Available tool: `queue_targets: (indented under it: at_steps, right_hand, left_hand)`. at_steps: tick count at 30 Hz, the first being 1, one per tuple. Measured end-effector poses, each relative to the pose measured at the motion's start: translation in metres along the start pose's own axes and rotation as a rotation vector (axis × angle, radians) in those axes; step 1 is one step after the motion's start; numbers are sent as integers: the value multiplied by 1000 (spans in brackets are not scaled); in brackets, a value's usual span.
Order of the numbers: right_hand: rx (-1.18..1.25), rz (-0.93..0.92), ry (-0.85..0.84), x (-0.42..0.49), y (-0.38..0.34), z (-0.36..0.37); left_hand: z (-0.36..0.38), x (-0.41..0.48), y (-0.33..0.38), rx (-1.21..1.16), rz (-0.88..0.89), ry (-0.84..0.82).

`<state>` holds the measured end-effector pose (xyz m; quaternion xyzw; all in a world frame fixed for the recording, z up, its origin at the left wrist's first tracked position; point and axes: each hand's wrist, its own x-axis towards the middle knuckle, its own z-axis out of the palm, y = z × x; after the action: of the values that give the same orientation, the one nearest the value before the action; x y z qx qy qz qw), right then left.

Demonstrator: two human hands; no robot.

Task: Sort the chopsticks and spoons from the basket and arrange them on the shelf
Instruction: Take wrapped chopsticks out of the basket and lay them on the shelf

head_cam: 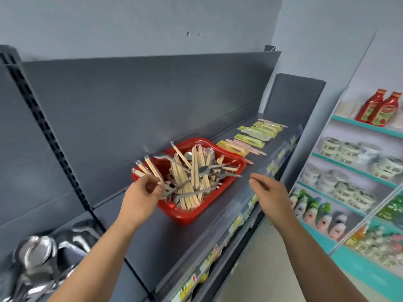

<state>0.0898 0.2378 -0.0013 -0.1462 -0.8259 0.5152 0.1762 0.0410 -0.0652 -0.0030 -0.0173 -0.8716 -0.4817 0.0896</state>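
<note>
Chopsticks [194, 171] in clear sleeves and metal spoons [204, 168] lie jumbled together in a red basket [185, 216], many of them poking up over its rim. The basket sits on the grey shelf [157, 243], turned at an angle, close to the back panel. The person's left hand [141, 192] is at the basket's left end with its fingers curled round a few of the wrapped chopsticks; through the blur I cannot tell whether a spoon handle is caught in the grasp too. The right hand [268, 192] hovers to the right of the basket, above the shelf's clear front rail [272, 164], fingers loose and holding nothing. Further along the same shelf, beyond the basket, yellow packets [250, 138] lie in a row. A heap of metal spoons [37, 251] rests on the neighbouring section at the lower left. Across the aisle stand red sauce bottles [379, 107] and stacked round tubs [349, 149].
</note>
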Motion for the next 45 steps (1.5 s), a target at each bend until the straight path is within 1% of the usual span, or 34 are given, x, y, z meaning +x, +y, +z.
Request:
queue_targets:
  at_steps: [4,8,12,14,17,23,27,29,31,32,34,36,41,43,45]
  right_hand:
    - [-13,-28,-56,63,-5,23]
    - [-58,-58,-152,115,-6,50]
    - [-143,-83,-286,157,-5,85]
    - [-221,-81,-375,177,-4,104]
    - [-369,-85,-496,200,-4,127]
    - [-527,-53,-673,228,-11,152]
    - [-536,-30,-724,234,-14,162]
    - [-569,-32,-733,233,-20,167]
    - [-635,-69,-754,232,-23,174]
    - [-649,-80,-772,231,-24,177]
    - [-598,-53,-803,232,-23,180]
    - [-468,-12,-806,236,-19,179]
    - [-207,-43,-770,253,-14,168]
    - [-185,-45,-757,259,-13,164]
    - [-197,-16,-805,262,-10,161]
  left_hand:
    - [26,57,0,117,-51,-38]
    - [51,94,0,267,-66,-85]
    - [73,119,0,452,-194,-232]
    - [83,128,1,482,-256,-241]
    - [91,135,2,485,-326,-189]
    - [93,140,-4,274,-462,-37]
    - [89,132,-4,253,-432,150]
    - [91,127,-2,201,-411,191]
    - [93,124,1,138,-408,199]
    - [94,123,3,147,-404,194]
    - [97,122,3,222,-409,161]
    - [101,122,5,248,-434,120]
    - [110,130,17,64,-485,136]
    - [115,135,23,26,-504,113]
    - [118,137,29,43,-476,104]
